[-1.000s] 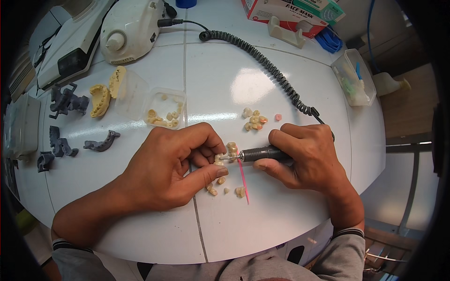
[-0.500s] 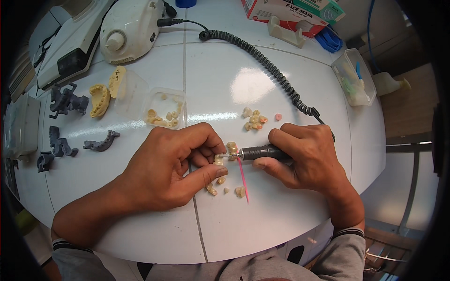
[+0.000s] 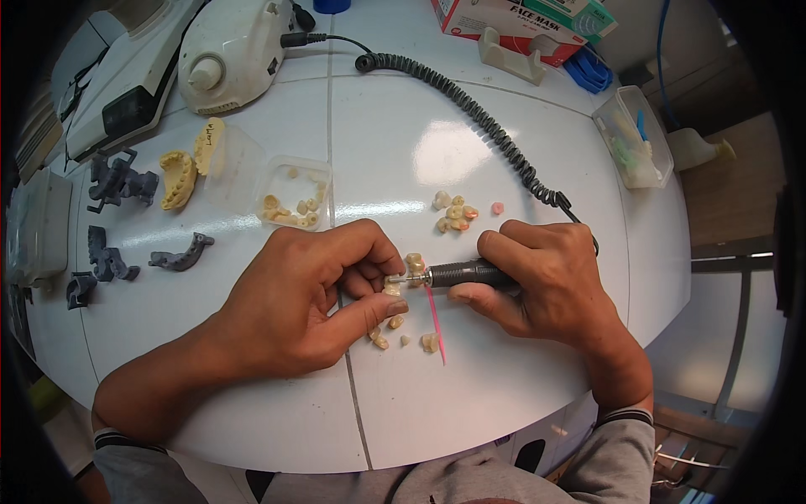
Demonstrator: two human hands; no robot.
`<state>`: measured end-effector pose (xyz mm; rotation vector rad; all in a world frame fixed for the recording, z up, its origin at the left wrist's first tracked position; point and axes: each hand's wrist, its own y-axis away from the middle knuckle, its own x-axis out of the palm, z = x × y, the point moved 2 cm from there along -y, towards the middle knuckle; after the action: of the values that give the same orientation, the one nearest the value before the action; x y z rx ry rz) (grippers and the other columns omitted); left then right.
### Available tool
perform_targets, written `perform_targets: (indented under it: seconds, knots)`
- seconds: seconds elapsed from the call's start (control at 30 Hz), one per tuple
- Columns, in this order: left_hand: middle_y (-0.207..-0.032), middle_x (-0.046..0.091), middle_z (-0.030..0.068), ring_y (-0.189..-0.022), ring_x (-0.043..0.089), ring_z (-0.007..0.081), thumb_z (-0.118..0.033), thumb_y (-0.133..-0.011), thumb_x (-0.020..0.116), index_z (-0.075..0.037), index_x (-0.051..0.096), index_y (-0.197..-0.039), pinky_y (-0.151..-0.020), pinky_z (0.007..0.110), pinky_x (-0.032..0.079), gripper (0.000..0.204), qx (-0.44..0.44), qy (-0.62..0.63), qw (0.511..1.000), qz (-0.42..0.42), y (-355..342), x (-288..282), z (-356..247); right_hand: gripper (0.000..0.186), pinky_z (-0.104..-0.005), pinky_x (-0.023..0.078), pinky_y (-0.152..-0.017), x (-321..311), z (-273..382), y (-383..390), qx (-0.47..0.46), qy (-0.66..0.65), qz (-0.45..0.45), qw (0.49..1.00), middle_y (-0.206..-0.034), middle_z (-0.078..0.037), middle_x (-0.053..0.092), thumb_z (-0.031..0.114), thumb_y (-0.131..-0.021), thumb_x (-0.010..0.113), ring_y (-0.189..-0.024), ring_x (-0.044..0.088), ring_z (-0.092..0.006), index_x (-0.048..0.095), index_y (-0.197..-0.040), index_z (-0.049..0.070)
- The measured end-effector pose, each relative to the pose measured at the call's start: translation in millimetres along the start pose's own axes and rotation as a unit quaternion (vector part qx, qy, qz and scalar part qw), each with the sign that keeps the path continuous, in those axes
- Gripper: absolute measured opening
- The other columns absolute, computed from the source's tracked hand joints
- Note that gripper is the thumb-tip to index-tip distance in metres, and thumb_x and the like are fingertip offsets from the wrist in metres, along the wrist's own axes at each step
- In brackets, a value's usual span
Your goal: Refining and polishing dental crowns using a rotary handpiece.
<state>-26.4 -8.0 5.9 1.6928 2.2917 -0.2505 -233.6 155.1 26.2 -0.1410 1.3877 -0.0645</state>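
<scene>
Between the thumb and forefinger of my left hand [image 3: 323, 298] is a small cream dental crown [image 3: 392, 287]. My right hand [image 3: 546, 281] grips a black rotary handpiece [image 3: 466, 273], pointing left. Its thin metal bit [image 3: 407, 278] meets the crown at my left fingertips. Just behind the bit lies a joined group of tooth-coloured crowns [image 3: 415, 263]. A thin pink stick [image 3: 436, 323] rests on the table below the handpiece. Nearer me are several loose crowns, among them a pair [image 3: 379, 338] and a larger one [image 3: 430, 343].
A cluster of crowns [image 3: 456, 213] lies beyond my hands, beside a pink ring-like piece [image 3: 498, 207]. The coiled black cord [image 3: 478, 118] runs to a white control unit [image 3: 231, 63]. At left are a clear box of crowns [image 3: 323, 181], yellow dental casts [image 3: 177, 181] and grey dental models [image 3: 126, 181].
The handpiece and my right hand have shifted very slightly left. My left hand keeps its hold on the crown.
</scene>
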Motion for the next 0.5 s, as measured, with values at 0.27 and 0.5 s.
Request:
perform_targets:
  seconds: [0.27,0.5]
  knots:
    - [-0.081,0.077,0.0029,-0.068,0.066,0.0024,-0.007,-0.092,0.083,0.002,0.072,-0.109,-0.053,0.018,0.038,0.022,-0.011,-0.002,1.0,0.002,-0.1,-0.2,-1.4,0.047,-0.0359,0.039,-0.046,1.1,2.2,-0.5,0.007,-0.002,-0.005,1.0,-0.06,-0.002,0.056,0.051,-0.087,0.088,-0.047,0.055,-0.0187,0.069,-0.083,0.008]
    - [-0.081,0.078,0.0027,-0.068,0.066,0.0021,-0.007,-0.093,0.083,0.002,0.072,-0.109,-0.053,0.018,0.038,0.022,-0.017,-0.003,1.0,0.007,-0.4,-0.2,-1.8,0.049,-0.0367,0.038,-0.042,2.9,1.4,-0.6,-0.003,0.005,-0.018,1.0,-0.06,-0.001,0.059,0.057,-0.09,0.084,-0.043,0.055,-0.0186,0.071,-0.086,0.01]
